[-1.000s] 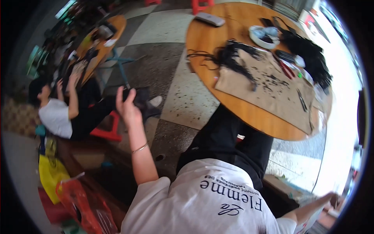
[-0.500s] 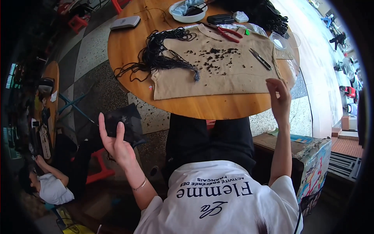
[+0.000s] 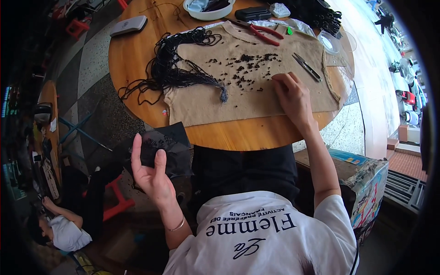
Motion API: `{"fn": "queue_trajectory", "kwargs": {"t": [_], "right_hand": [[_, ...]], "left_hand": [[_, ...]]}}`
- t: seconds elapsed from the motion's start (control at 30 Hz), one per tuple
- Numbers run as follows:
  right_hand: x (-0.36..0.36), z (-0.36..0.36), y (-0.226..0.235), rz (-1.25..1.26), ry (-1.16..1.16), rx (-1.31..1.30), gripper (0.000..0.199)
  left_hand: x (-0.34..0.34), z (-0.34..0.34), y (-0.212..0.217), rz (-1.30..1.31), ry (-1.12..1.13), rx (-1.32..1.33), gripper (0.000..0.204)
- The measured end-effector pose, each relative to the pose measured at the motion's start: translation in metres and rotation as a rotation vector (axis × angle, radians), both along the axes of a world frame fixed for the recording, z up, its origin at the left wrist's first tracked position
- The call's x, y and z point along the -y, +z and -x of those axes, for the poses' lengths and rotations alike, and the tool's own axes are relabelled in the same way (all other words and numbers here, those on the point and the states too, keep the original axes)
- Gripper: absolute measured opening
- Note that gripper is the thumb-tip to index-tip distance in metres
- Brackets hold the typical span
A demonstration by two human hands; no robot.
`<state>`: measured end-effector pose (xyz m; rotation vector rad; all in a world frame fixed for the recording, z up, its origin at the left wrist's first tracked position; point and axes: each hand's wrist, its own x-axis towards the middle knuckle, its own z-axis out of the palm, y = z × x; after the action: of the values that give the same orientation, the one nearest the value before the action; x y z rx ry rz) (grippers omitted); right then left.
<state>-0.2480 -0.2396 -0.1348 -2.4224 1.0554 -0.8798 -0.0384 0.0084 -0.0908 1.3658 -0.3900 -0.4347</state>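
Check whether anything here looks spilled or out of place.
Possibly spilled: small dark pieces lie scattered across the tan cloth, outside any container, perhaps deliberately. Black strands trail in a tangle off the cloth's left edge.

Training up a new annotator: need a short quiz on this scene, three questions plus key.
1. True or false: the pliers have red handles.
2. What do the beads lie on?
A) a bowl
B) a tan cloth
C) the floor
3. Where is each hand?

Key:
1. True.
2. B.
3. Right hand over the cloth; left hand at a dark thin bag, seemingly holding it.
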Motion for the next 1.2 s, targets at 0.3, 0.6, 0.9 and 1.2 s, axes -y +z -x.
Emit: {"fn": "queue_trajectory", "kwargs": {"t": [0.3, 0.6, 0.9, 1.2], "right_hand": [[-0.002, -0.003, 0.0, -0.016, -0.008, -0.008, 0.01], [-0.004, -0.014, 0.007, 0.029, 0.076, -0.083, 0.017], [-0.07, -0.008, 0.065, -0.395, 0.126, 0.358, 0.017], [-0.166, -0.041, 0.101, -0.148, 0.421, 0.44, 0.019]], "left_hand": [[0.001, -0.003, -0.004, 0.005, -0.019, -0.018, 0.054], [-0.007, 0.003, 0.0, 0.014, -0.045, 0.04, 0.057], [-0.003, 0.02, 0.028, 0.095, -0.277, 0.087, 0.059], [-0.005, 0.054, 0.047, 0.247, -0.412, 0.133, 0.057]]}}
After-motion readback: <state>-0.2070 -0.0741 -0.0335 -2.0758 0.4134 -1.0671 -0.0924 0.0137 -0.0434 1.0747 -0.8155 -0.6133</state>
